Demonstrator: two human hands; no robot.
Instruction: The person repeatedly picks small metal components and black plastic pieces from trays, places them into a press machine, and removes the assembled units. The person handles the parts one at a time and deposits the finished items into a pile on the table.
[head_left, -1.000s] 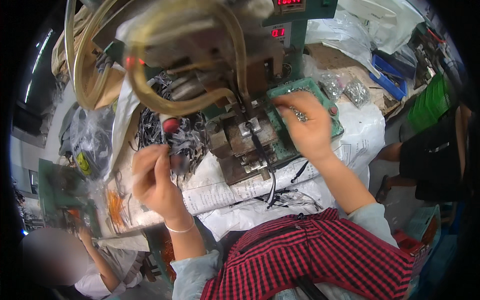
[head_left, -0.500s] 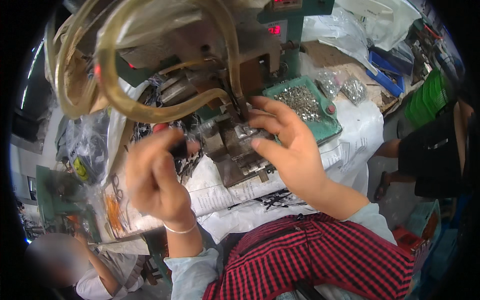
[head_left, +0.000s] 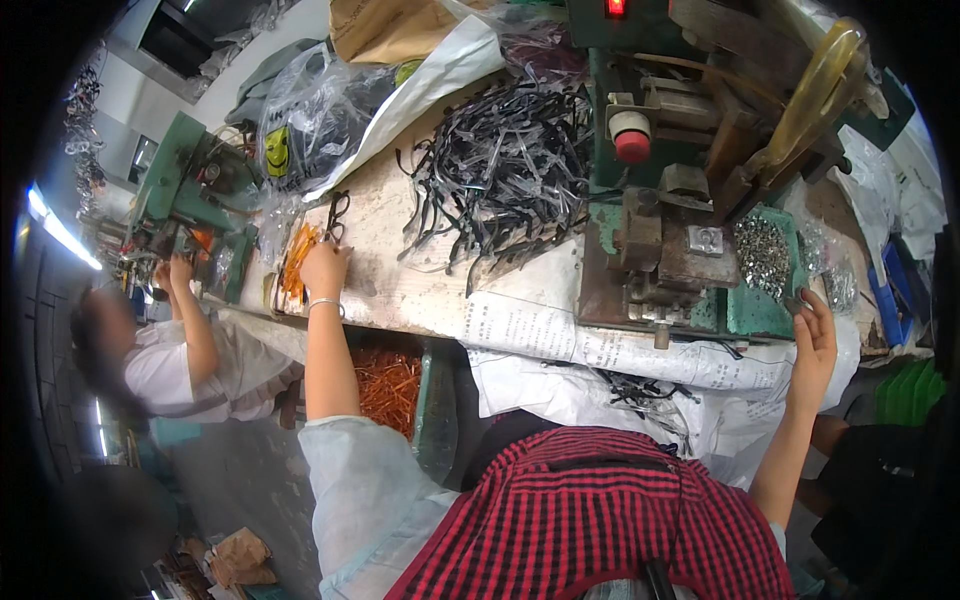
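My left hand [head_left: 326, 268] reaches far out to the left, its fingers curled down at a small bundle of thin orange strips [head_left: 297, 262] that look like spectacle temples. Whether it grips one is hidden. My right hand [head_left: 818, 328] is at the right corner of a green tray [head_left: 752, 318], fingers bent together; what they hold is too small to make out. Small shiny metal parts [head_left: 765, 255] fill the tray. Between my hands stands the green machine with a metal fixture [head_left: 672, 250], on which a small clear-looking square piece [head_left: 705, 240] lies.
A large heap of dark spectacle temples [head_left: 500, 165] lies left of the machine. A red button [head_left: 632, 146] and a yellowish hose [head_left: 815, 100] are on the machine. Below the table edge, a bin [head_left: 430, 410] holds orange strips. Another person [head_left: 180, 350] works at the far left.
The view has swung left. Both hands have left the fixture: my left hand has gone out to the orange strips, my right hand to the tray's right corner.
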